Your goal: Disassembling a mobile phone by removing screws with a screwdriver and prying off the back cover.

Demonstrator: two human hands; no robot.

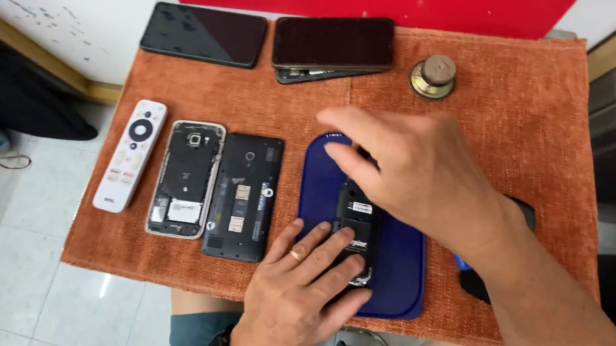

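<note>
Head view. A small tabletop [541,139] covered by an orange cloth carries several handsets. Toward its near edge, right of centre, lies a blue oval mat [395,266], and on the mat rests a small black phone [357,230] with its back cover off, lying lengthwise from near edge to far edge. The left hand [304,285], wearing a ring, rests flat with fingers spread; its fingertips [343,235] press on the lower half of the small black phone, pinning it to the mat. The right hand [416,177] reaches in from the right edge and hovers over the phone's upper end, fingers loosely extended and slightly curled; whether they touch the phone cannot be told, as the hand hides that end.

Left of the mat, side by side, lie an opened black handset [243,196] showing its card slots, then an opened handset with a pale frame [185,179], then a white remote control [130,155] nearest the left edge. Along the far edge lie a dark phone [204,34] face up near the left corner and a second dark phone [334,43] stacked on another part. A small round metal speaker [434,76] stands just right of that stack.
</note>
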